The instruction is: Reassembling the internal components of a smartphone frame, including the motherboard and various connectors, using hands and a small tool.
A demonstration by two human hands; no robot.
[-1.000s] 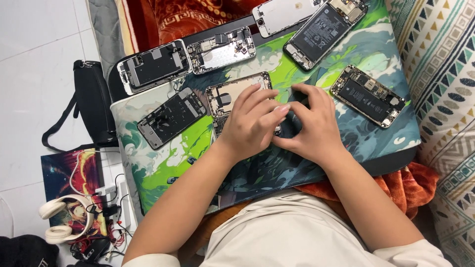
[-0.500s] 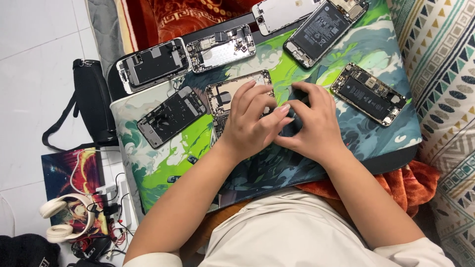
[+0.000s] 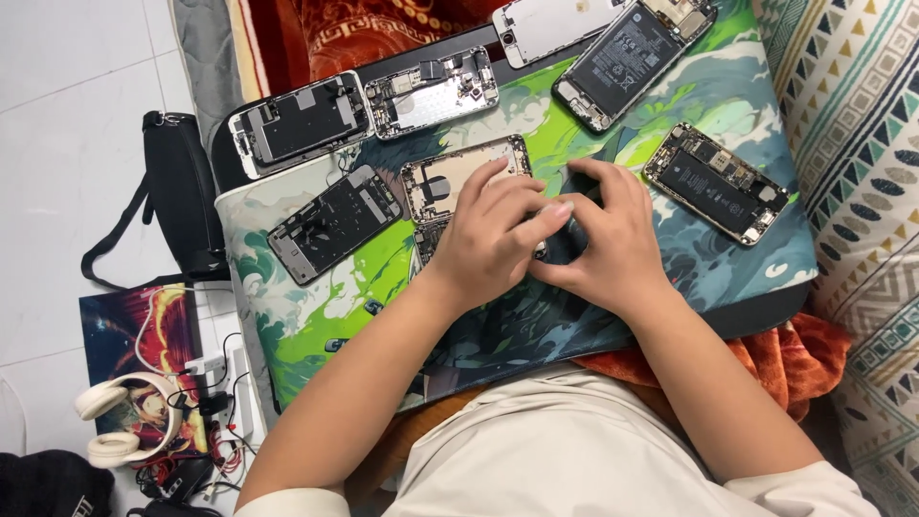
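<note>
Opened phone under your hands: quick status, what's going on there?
Left hand and right hand both pressed together on opened phone, mid-mat. Grip hidden by fingers. Other stripped phones, such as the one at, lie apart, nothing blocking.

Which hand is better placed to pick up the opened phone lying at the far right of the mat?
Probably the right hand: the opened phone lies just beside it, while the left hand rests farther away.
</note>
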